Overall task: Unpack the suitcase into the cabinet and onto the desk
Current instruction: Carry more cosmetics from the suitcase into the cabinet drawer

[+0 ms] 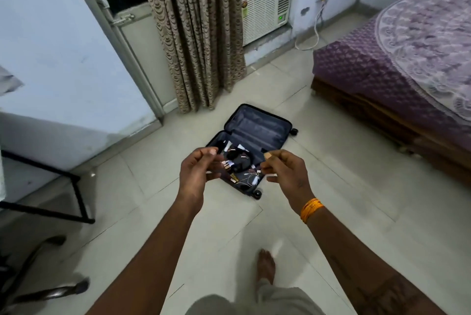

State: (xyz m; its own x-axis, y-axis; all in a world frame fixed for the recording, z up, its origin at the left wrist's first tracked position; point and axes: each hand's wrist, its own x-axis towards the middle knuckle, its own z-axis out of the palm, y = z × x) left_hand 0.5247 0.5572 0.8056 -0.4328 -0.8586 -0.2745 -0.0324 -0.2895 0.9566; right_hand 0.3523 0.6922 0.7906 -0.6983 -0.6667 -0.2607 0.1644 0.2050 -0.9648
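a: where's the suitcase?

b: open flat on the floor tiles at about twelve o'clock from the person, lid half bare, near half full of small toiletries and loose white cables.

a: and the hands?

b: both raised in front of it, fingers loosely curled. left hand holds nothing i can make out. right hand may be pinching something small and pale, too blurred to tell.

a: risk?

b: my guess, those tangled cables snag and drag tubes out onto the floor when lifted.
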